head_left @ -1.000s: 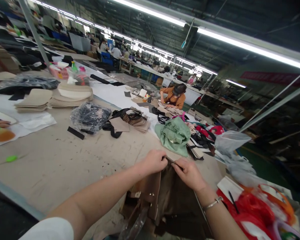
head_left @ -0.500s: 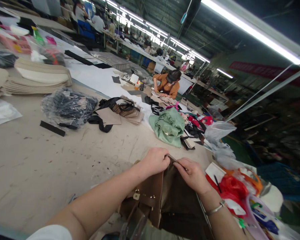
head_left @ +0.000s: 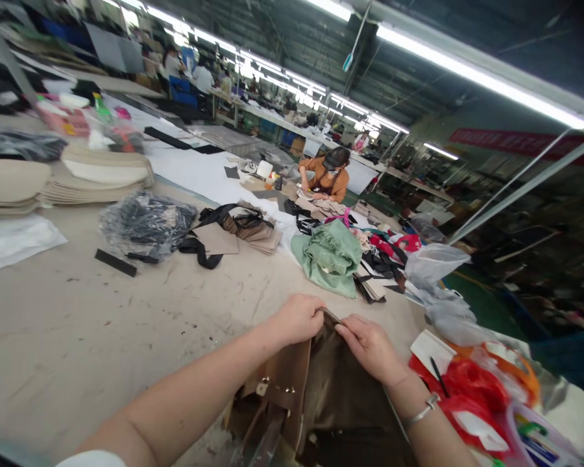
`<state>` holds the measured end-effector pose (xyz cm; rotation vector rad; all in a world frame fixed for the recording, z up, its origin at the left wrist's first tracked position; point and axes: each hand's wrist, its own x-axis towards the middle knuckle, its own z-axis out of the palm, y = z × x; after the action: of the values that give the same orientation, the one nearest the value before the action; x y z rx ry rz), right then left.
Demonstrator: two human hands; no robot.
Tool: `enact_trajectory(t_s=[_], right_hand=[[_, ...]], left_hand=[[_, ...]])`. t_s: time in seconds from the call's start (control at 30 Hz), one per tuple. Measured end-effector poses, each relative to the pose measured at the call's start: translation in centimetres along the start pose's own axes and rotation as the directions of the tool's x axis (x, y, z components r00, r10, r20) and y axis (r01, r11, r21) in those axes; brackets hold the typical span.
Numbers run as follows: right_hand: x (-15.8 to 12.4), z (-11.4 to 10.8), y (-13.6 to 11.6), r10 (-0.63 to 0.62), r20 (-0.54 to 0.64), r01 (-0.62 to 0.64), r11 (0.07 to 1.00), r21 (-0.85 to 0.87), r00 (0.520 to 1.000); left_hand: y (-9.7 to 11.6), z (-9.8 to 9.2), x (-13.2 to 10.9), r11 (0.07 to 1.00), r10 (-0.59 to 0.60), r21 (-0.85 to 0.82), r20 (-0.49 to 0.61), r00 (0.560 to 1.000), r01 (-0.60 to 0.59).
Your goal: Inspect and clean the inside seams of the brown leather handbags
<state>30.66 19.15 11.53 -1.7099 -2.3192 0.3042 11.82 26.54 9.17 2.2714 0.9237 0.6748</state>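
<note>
A brown handbag [head_left: 292,379] stands at the near side of the table, its dark lining showing through the opened top. My left hand [head_left: 299,318] is closed on the bag's far upper edge, fingers curled over the rim. Just to the right, my right hand [head_left: 367,340] pinches the same edge, thumb on the inner side. A short stretch of rim runs between the two hands. Small metal fittings, one like a padlock [head_left: 262,386], sit on the bag's left face. Clear plastic covers something strap-like below them. The lower part of the bag is out of frame.
A green cloth bundle [head_left: 328,256] lies ahead, beside stacked brown pieces [head_left: 253,233] with black straps. Plastic-wrapped black goods [head_left: 148,224] are at left. Red plastic bags [head_left: 472,389] and a lilac basket [head_left: 520,421] crowd the right. A co-worker in orange [head_left: 324,175] bends over the table's far end.
The view has shifted slightly, so the table goods appear lower and mostly farther right. Both hands keep their hold on the bag's edge, with the gap between them little altered.
</note>
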Motion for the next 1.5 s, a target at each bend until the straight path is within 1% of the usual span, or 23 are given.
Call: enact_trajectory(t_s=[0.07,0.13,0.2,0.3,0.4,0.47,0.57,0.7,0.77,0.87,0.93,1.0,1.07,1.13,1.17,1.2,1.23,1.27,1.3,1.33,1.4,1.47,1.5], right_hand=[[0.0,-0.3,0.2,-0.048,0.032,0.046,0.998,0.052,0.998],[0.3,-0.5,0.1,-0.09,0.03,0.088,0.994,0.066,0.995],[0.9,-0.4,-0.3,-0.103,-0.007,0.103,0.995,0.013,0.995],[2.0,0.1,-1.0,-0.106,-0.049,0.1,0.988,-0.118,0.993],[2.7,0.7,-1.5,-0.175,-0.053,0.161,0.964,-0.211,0.983],[2.7,0.7,-1.6,-0.236,-0.054,0.22,0.952,-0.214,0.97],[2.4,0.5,-1.9,-0.285,-0.042,0.273,0.943,-0.192,0.957],[2.4,-0.1,-2.1,-0.27,0.007,0.267,0.949,-0.165,0.963],[2.5,-0.1,-2.0,-0.252,0.014,0.251,0.958,-0.14,0.968],[2.7,0.0,-2.0,-0.226,0.01,0.226,0.97,-0.091,0.974],[2.6,0.2,-2.0,-0.206,0.004,0.206,0.978,-0.044,0.979],[2.5,0.2,-1.9,-0.191,0.003,0.19,0.982,0.019,0.982],[2.4,0.1,-1.3,-0.188,0.009,0.186,0.977,0.104,0.982],[2.1,0.0,-0.3,-0.202,0.016,0.195,0.961,0.198,0.979],[1.7,0.0,0.3,-0.196,0.01,0.184,0.936,0.3,0.981],[1.2,0.0,1.1,-0.175,-0.002,0.159,0.892,0.422,0.985],[0.6,0.2,1.9,-0.117,-0.016,0.103,0.787,0.608,0.993],[-0.3,0.4,2.8,-0.035,-0.021,0.038,0.631,0.775,0.999],[-1.3,0.9,3.6,0.061,-0.021,-0.011,0.476,0.879,0.998],[-2.5,1.5,4.5,0.169,-0.016,-0.045,0.355,0.934,0.986],[-5.2,3.2,6.1,0.332,0.031,-0.096,0.182,0.979,0.943],[-8.4,5.4,7.4,0.461,0.068,-0.118,0.082,0.99,0.885],[-10.0,6.5,8.0,0.502,0.093,-0.132,0.042,0.99,0.86]], left_hand=[[0.3,-0.1,-0.1,1.0,-0.018,0.003,-0.009,1.0,0.018],[0.4,-0.1,-0.3,0.999,-0.047,0.007,-0.03,0.998,0.047],[0.5,-0.1,-0.5,0.997,-0.078,0.007,-0.044,0.996,0.079],[0.6,0.3,-1.1,0.993,-0.116,0.017,-0.07,0.991,0.117],[0.8,0.4,-1.8,0.988,-0.144,0.031,-0.104,0.984,0.148],[1.1,0.2,-2.4,0.99,-0.135,0.026,-0.102,0.986,0.138],[1.7,-0.5,-3.4,0.993,-0.115,0.004,-0.089,0.989,0.116],[2.3,-1.4,-3.9,0.996,-0.086,0.0,-0.031,0.996,0.086],[2.3,-1.6,-3.7,0.996,-0.083,0.029,-0.045,0.996,0.085],[2.4,-1.8,-3.2,0.982,-0.123,0.132,-0.086,0.989,0.134],[2.5,-2.0,-2.9,0.967,-0.14,0.205,-0.078,0.987,0.154],[2.7,-2.3,-2.7,0.961,-0.135,0.237,-0.052,0.989,0.144],[2.9,-2.5,-2.6,0.96,-0.115,0.251,-0.036,0.993,0.12],[2.8,-2.5,-2.6,0.956,-0.1,0.273,-0.043,0.994,0.108],[2.7,-2.5,-2.7,0.952,-0.099,0.285,-0.051,0.994,0.11],[2.6,-2.4,-2.7,0.95,-0.098,0.291,-0.06,0.993,0.112],[2.4,-2.4,-2.8,0.952,-0.092,0.287,-0.061,0.994,0.106],[2.2,-2.4,-2.9,0.957,-0.079,0.277,-0.05,0.996,0.09],[1.9,-2.4,-2.9,0.962,-0.058,0.265,-0.032,0.998,0.064],[1.7,-2.4,-3.0,0.966,-0.033,0.255,-0.01,0.999,0.034],[1.3,-2.4,-2.9,0.965,0.004,0.261,0.021,1.0,-0.01],[1.1,-2.5,-2.7,0.951,0.016,0.307,0.037,0.999,-0.027],[1.1,-2.5,-2.6,0.942,0.022,0.332,0.046,0.999,-0.036]])
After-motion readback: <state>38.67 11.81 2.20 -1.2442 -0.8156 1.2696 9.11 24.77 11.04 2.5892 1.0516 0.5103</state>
